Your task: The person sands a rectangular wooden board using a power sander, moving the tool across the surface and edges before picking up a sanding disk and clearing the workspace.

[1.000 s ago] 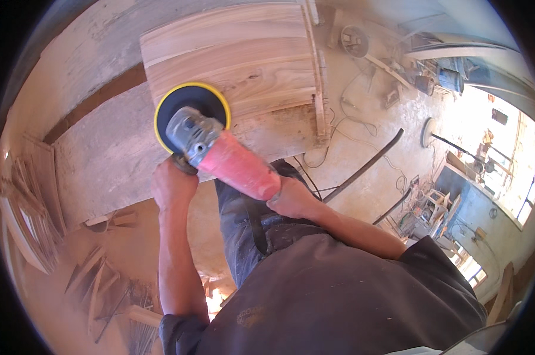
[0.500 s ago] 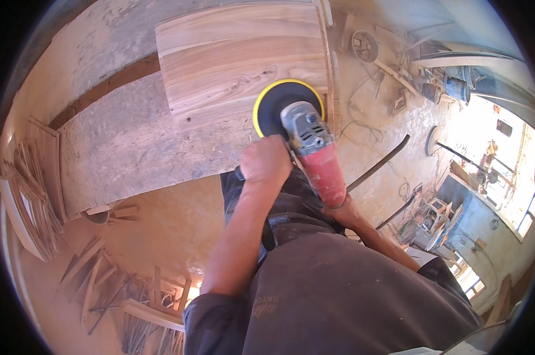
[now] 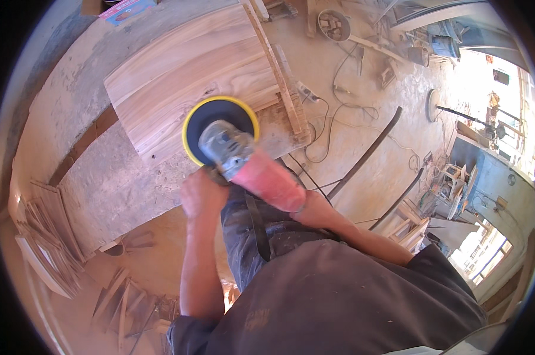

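Head view: right grip closed round rear of red sander, left grip holding its side handle. Black yellow-rimmed disc sits over wood panel on bench.

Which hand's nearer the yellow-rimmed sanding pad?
Left. The left hand is just below the sanding pad in the picture, gripping beside the head of the rotary sander; the right hand is farther off, lower right, around its red rear end.
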